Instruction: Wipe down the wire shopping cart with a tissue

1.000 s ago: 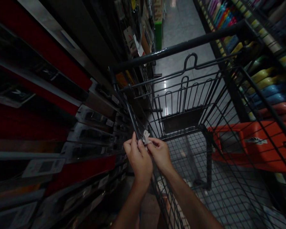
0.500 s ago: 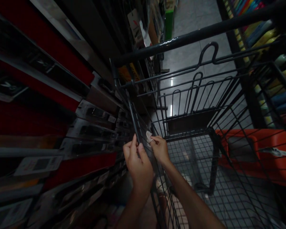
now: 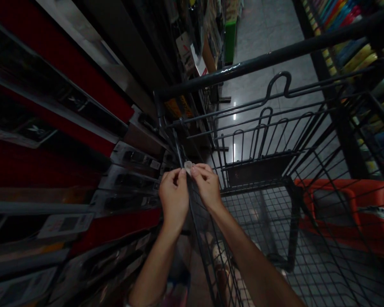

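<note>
Both my hands meet at the left rim of a black wire shopping cart. My left hand sits outside the rim and my right hand inside it, fingers of both pinched together. Between the fingertips is a small pale scrap, like paper or tape, right against the cart's rim wire. What the scrap is exactly is too dim to tell.
Store shelves with red and dark boxed goods stand close on the left. An orange crate lies beyond the cart's right side, below shelves of coloured goods. A shiny tiled aisle floor runs ahead past the cart's handle bar.
Both hands have moved up along the cart's left rim with the scrap. The pale scrap looks smaller and more bunched between the fingertips than before.
</note>
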Tool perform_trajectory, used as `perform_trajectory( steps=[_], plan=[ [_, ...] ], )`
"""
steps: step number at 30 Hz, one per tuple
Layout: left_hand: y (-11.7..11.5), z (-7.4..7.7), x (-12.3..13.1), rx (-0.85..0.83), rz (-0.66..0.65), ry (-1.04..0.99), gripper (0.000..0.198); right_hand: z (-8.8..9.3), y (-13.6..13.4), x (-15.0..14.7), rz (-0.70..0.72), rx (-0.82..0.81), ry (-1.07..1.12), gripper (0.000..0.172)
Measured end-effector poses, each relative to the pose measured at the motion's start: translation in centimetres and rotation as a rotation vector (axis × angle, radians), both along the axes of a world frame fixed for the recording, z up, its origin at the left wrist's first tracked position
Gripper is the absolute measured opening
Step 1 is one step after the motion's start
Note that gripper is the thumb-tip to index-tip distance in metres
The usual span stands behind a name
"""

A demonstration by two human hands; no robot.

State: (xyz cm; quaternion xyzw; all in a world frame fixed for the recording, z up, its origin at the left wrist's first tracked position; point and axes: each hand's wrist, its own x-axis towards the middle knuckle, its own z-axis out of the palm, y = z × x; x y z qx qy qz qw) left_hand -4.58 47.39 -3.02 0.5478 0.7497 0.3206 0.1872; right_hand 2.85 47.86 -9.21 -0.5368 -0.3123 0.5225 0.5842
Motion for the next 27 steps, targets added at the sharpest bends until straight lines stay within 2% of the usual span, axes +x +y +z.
perform_trajectory(
  steps=[6, 8, 11, 16, 19, 22, 27],
  plan=[
    [-0.7, 0.0, 0.6, 0.048, -0.004, 0.081, 0.025, -3.6, -1.2, -0.4, -0.027, -0.058, 0.019, 0.018],
    [-0.7, -0.1, 0.7, 0.056, -0.002, 0.086, 0.025, -4.1, -1.7, -0.2, -0.037, -0.078, 0.019, 0.017],
    [-0.7, -0.2, 0.7, 0.062, -0.007, 0.083, 0.026, -3.2, -1.2, -0.2, -0.041, -0.062, 0.021, 0.016],
    [-0.8, 0.0, 0.7, 0.066, -0.014, 0.072, 0.026, 0.7, 2.3, -0.9, -0.03, 0.071, 0.028, 0.015],
    [-0.9, -0.1, 0.7, 0.075, -0.012, 0.055, 0.026, 1.9, 3.5, -1.0, -0.013, 0.131, 0.032, 0.014],
    [-0.9, -0.4, 0.7, 0.09, 0.004, 0.03, 0.026, 1.3, 3.1, -0.7, 0.006, 0.149, 0.03, 0.013],
    [-0.8, -1.0, 0.6, 0.1, 0.025, -0.024, 0.029, -1.7, 0.5, -0.1, 0.003, 0.104, 0.007, 0.016]
  ],
)
